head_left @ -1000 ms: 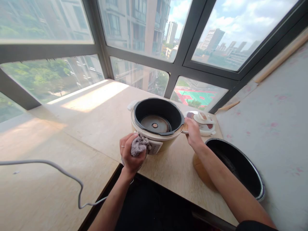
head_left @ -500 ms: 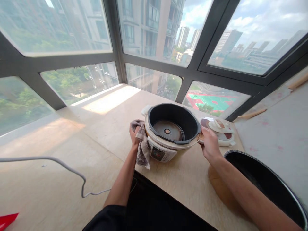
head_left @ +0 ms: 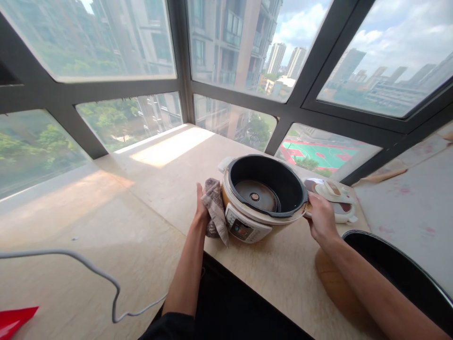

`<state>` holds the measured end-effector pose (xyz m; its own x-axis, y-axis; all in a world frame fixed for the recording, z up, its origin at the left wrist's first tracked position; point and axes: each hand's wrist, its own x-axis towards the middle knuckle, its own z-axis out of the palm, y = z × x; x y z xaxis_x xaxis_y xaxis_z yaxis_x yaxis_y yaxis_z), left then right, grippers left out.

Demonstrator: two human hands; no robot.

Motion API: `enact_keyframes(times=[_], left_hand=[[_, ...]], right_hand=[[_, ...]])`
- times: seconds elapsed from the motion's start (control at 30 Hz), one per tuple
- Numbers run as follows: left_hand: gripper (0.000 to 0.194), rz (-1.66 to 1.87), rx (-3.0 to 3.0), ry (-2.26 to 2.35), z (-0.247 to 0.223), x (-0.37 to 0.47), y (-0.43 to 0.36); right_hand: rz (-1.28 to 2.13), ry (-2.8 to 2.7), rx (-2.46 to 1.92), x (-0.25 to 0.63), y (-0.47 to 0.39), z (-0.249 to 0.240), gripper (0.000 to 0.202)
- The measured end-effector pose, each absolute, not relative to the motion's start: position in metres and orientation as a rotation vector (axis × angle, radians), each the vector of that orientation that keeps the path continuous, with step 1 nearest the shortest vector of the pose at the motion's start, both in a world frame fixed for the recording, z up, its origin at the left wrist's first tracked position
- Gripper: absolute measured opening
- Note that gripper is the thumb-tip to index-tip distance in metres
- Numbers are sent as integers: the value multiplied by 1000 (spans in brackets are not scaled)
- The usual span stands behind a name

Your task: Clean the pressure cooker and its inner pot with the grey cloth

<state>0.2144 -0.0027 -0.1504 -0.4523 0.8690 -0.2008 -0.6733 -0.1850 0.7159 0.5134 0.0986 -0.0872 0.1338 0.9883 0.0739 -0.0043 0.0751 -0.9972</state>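
A white and gold electric cooker (head_left: 247,226) stands lidless on the stone counter, its dark inside showing a round plate at the bottom. My left hand (head_left: 201,205) presses a brown and grey cloth (head_left: 214,208) against the cooker's left side; one finger points up and the others are partly hidden by the cloth. On the right side, my right hand (head_left: 322,217) is closed round the cooker's side handle. Just behind that hand lies the cooker's white lid (head_left: 334,198).
A large black pot (head_left: 392,269) sits at the right on a brown round board (head_left: 332,283). A grey cord (head_left: 88,270) curves over the counter (head_left: 141,222) at the left. Something red (head_left: 16,321) lies at the lower left. Windows border the back.
The view has shifted, so the cooker and hands appear slightly further right. My left hand's fingers have loosened and straightened beside the cloth. My right hand still grips the handle.
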Motion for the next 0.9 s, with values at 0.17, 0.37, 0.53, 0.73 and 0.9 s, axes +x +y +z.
enact_keyframes(times=[0.17, 0.37, 0.53, 0.73, 0.9], left_hand=[[101, 1763, 473, 888, -142, 225, -40], [116, 1674, 787, 1100, -143, 231, -59], [78, 1950, 833, 1345, -151, 247, -54], [68, 2280, 1097, 1435, -152, 269, -51], [55, 2302, 997, 1359, -149, 259, -38]], right_hand=[[1077, -1135, -1229, 513, 97, -85, 32], [1091, -1108, -1233, 512, 95, -81, 30], [1103, -1072, -1244, 511, 93, -81, 31], [1141, -1047, -1222, 510, 92, -80, 29], [1098, -1131, -1194, 514, 94, -83, 33]])
